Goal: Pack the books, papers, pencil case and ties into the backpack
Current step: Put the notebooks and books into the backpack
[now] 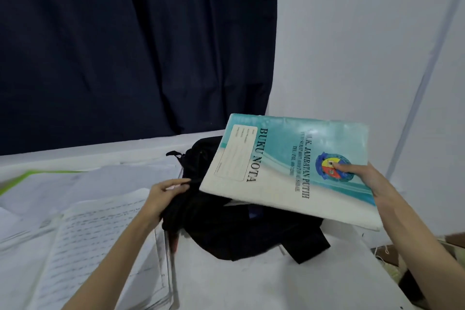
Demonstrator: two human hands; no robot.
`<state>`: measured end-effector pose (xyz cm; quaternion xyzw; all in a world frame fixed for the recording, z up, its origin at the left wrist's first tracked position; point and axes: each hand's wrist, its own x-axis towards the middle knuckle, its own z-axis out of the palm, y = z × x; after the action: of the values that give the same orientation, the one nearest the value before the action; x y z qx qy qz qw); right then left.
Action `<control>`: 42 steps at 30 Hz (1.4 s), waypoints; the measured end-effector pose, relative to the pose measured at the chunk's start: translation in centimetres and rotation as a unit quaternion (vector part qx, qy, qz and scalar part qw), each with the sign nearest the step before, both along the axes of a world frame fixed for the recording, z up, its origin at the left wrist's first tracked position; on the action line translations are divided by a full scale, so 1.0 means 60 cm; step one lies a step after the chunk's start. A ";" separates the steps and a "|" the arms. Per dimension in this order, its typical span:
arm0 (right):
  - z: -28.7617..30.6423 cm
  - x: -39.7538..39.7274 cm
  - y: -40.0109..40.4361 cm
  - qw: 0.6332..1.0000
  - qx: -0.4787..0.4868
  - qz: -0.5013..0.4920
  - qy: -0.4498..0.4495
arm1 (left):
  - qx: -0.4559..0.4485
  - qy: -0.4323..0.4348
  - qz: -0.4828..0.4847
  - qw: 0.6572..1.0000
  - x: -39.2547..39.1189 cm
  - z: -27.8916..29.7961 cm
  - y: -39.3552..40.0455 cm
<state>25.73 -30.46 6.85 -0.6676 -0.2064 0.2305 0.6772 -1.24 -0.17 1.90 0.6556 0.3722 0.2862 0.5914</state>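
Above the black backpack, hovering tilted: a teal and white notebook printed "BUKU NOTA", its lower edge hanging just over the bag's dark opening. Pinching the notebook's far right side, right hand, thumb pressing on the round crest on the cover, fingers tucked beneath and closed on the book. Gripping the backpack's left rim, left hand, fingers clenched on a fold of black fabric and pulling it outward, apparently holding the mouth open. Peeking from inside the backpack, under the notebook, something pale and flat, perhaps a book or papers already packed; too hidden to say for certain. Lying left of the backpack on the white worktop, touching its side, a loose spread of handwritten papers, with a green-edged sheet beyond them, further left. Hanging behind the backpack, a dark blue curtain against a pale wall. Not showing anywhere: pencil case and ties.

Judging the step in hand as sliding the notebook into the bag. Doing it well probably means tipping the lower left corner down first, aiming for the gap beside the pale item inside, keeping the rim stretched wide so the cover is not snagging or bending, and letting go only once the notebook is resting well inside.
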 end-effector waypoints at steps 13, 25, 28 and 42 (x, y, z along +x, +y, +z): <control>-0.039 -0.019 0.032 0.994 -0.050 0.099 0.002 | 0.093 -0.084 0.070 0.990 0.106 0.239 0.012; -0.114 -0.078 0.136 0.935 0.162 -0.063 0.309 | 0.565 0.036 -0.029 0.824 0.159 0.290 -0.067; -0.116 -0.117 0.146 0.965 0.037 0.000 0.261 | 0.571 0.028 -0.036 0.819 0.163 0.295 -0.068; -0.112 -0.136 0.258 0.951 -0.002 0.041 0.305 | 0.581 0.019 -0.061 0.812 0.161 0.297 -0.081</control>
<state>17.55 -14.95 0.10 -0.5576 -0.0166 0.4514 0.6965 8.39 -5.02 19.69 0.9038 0.1069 0.3997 0.1096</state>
